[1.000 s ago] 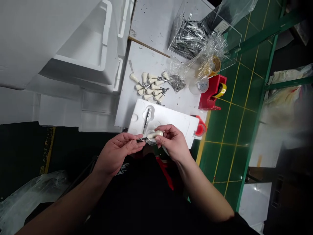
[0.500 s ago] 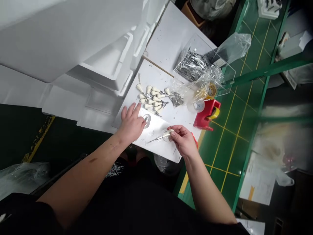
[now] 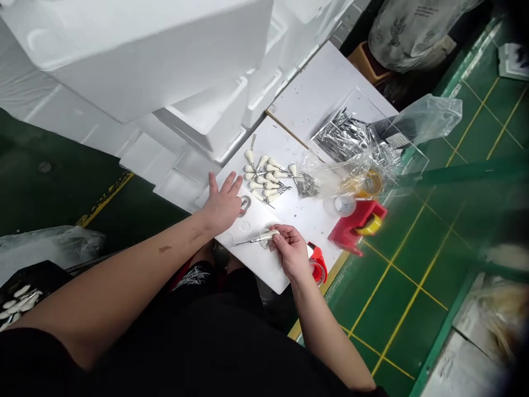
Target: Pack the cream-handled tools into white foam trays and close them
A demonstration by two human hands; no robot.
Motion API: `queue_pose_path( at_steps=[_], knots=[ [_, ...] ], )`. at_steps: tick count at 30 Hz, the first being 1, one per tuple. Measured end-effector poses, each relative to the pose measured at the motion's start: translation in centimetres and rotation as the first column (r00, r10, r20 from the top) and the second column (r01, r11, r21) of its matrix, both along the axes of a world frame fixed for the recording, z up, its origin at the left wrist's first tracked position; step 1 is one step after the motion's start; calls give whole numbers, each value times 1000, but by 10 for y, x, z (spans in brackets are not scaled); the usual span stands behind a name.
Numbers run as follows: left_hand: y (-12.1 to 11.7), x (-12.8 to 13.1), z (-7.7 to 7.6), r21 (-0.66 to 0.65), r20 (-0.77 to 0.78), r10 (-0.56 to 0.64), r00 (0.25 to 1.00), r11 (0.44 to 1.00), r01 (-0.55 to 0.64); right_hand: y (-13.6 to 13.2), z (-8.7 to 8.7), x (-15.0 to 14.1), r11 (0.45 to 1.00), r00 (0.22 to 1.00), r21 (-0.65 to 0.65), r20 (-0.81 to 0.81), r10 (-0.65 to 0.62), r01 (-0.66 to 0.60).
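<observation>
Cream-handled steel awl (image 3: 252, 241) lies pinched by its bulb handle in the right hand (image 3: 291, 251), above the white foam tray (image 3: 256, 266) at lower centre of the frame; the open left hand (image 3: 223, 205) rests on the tray, seemingly steadying it.

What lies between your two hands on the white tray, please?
The steel shaft of a white-handled tool lies there, over the white tray, in the head view; the right hand grips its handle, and the left hand is apart from it.
</observation>
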State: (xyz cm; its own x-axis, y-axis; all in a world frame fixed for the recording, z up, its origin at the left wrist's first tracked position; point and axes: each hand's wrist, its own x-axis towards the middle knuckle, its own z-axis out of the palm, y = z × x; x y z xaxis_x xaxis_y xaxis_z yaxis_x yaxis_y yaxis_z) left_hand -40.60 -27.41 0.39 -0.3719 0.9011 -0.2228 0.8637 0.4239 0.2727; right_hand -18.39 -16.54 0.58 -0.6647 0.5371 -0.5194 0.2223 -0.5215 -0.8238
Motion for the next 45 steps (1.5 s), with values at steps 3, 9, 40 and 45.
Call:
queue_pose_path(
  at_steps=[3,9,40,45],
  knots=[
    [1,2,-3,-15,-48,-26,998,1000,25,2,2,-2,1000,1000,-16,-6,19,-19],
    [-8,3,-3,50,52,44,998,998,-47,3,13,-3,999,999,-25,16,36,-36],
    [-37,-53,-11,-64,436,-78,897,991,117,42,11,-129,548,786,592,271,555,-591],
    [-37,-56,-7,-159,413,-107,905,970,187,36,8,-126,584,753,509,226,619,-633]
  ],
)
